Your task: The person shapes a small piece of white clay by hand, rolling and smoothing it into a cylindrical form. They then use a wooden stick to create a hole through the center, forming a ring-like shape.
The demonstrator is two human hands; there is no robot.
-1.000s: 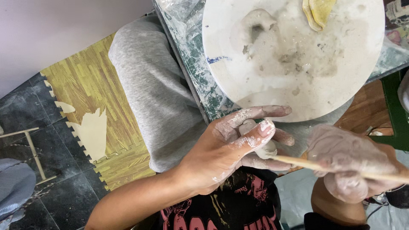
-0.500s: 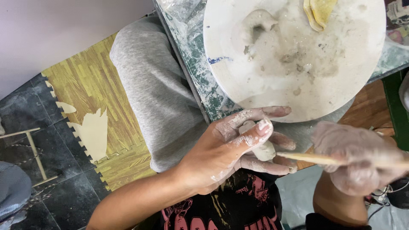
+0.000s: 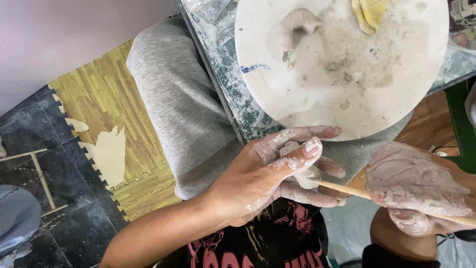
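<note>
Big white wheel (image 3: 396, 99) on the tabletop (image 3: 223, 64), clay-smeared. My left hand (image 3: 267, 173) is pinching a small clay lump (image 3: 305, 173) over my lap; my right hand (image 3: 421, 186) grips the wooden stick (image 3: 347, 189), tip touching it. Push too hard and I'd probably poke through.

Clay-smeared left hand (image 3: 270, 176) pinching a small clay lump (image 3: 303, 173), right hand (image 3: 421, 191) pressing a wooden stick (image 3: 347, 189) into it, round white clay-streaked board (image 3: 411, 74) above, yellow sponge (image 3: 369, 12) at its far edge

Clay lump (image 3: 303, 171) in left hand (image 3: 270, 173) – stick (image 3: 347, 189) touching, right hand (image 3: 421, 191) – wheel (image 3: 342, 64) behind.
</note>
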